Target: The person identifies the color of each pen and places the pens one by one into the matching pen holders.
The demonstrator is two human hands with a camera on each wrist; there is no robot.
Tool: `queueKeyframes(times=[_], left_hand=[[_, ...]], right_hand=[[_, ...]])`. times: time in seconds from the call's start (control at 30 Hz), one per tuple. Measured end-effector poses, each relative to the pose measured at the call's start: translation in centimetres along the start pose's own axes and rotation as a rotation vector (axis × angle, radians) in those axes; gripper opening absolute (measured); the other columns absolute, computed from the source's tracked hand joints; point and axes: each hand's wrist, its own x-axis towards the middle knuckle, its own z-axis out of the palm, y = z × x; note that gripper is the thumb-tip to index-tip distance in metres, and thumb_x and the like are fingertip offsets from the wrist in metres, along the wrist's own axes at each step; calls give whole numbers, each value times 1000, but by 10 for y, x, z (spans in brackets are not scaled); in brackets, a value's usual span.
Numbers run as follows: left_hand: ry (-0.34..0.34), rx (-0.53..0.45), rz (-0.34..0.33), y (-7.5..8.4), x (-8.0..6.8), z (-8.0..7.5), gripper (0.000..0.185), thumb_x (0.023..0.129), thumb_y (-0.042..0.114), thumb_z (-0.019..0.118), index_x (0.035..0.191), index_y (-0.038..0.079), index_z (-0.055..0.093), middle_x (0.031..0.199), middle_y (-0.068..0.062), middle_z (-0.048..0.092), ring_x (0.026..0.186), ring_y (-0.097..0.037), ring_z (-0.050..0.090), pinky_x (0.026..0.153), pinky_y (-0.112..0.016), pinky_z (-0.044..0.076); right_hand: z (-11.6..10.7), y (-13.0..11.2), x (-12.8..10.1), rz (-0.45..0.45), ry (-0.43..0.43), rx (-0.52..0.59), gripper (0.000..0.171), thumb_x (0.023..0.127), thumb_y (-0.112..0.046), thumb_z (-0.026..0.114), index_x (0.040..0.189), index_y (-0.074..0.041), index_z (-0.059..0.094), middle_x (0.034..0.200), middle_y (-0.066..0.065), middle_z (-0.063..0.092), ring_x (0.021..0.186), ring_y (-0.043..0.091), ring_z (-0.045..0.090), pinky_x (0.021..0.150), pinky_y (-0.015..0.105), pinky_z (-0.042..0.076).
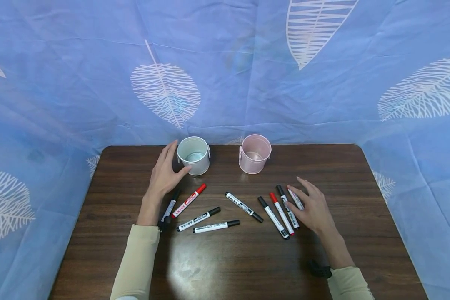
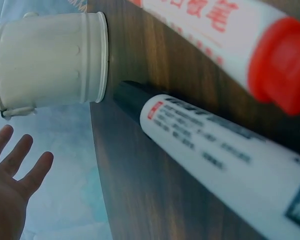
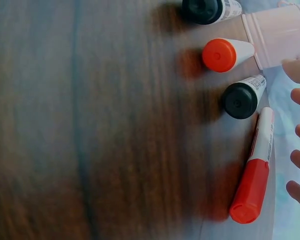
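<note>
My left hand (image 1: 164, 175) is beside the pale green pail (image 1: 199, 167), fingers spread along its left and thumb in front; contact cannot be made out in the head view. The left wrist view shows the fingers apart from the pail (image 2: 47, 57). Below that hand lie a black-capped marker (image 2: 205, 150) and a red marker (image 1: 189, 201). My right hand (image 1: 315, 208) hovers at the right-hand markers, fingers spread and holding nothing. Nearest to it is a red-and-white marker (image 1: 296, 197), partly covered by the hand; a black-capped marker (image 1: 289, 209) lies alongside.
A pink pail (image 1: 253, 165) stands at the back of the brown table (image 1: 360, 233). Several markers lie between the hands, including a black-and-white one (image 1: 243, 206) in the middle. Blue leaf-print cloth (image 1: 225, 83) hangs behind the table's back edge.
</note>
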Motion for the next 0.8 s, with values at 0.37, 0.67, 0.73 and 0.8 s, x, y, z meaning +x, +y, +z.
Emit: queueKeyframes(times=[0.37,0.67,0.73,0.8], left_hand=[[-26,-28,-4,5,9,3,87,88,60,64,159,26,25,158,-10,32,141,-37,36,105,-64,34],[-19,-14,-11,3,12,4,83,91,60,61,158,22,29,154,-13,38,138,-36,39,106,-61,35],[-13,-8,-11,4,13,5,82,92,59,61,158,21,29,153,-13,39,138,-36,40,106,-61,35],[-10,-1,-14,5,14,5,82,91,58,61,157,21,30,152,-14,40,137,-36,41,106,-60,35]], right_hand=[[4,2,-3,6,-5,-3,54,77,-31,85,124,-8,69,147,19,45,133,45,40,101,70,30],[6,1,-4,27,-32,1,53,78,-33,84,122,-8,70,148,18,44,134,46,39,102,71,29],[6,1,-4,33,-40,-1,51,78,-32,84,122,-9,70,148,17,44,134,46,38,101,71,29],[6,0,-3,43,-51,-6,49,79,-31,84,121,-11,70,148,17,44,134,46,38,102,71,28]])
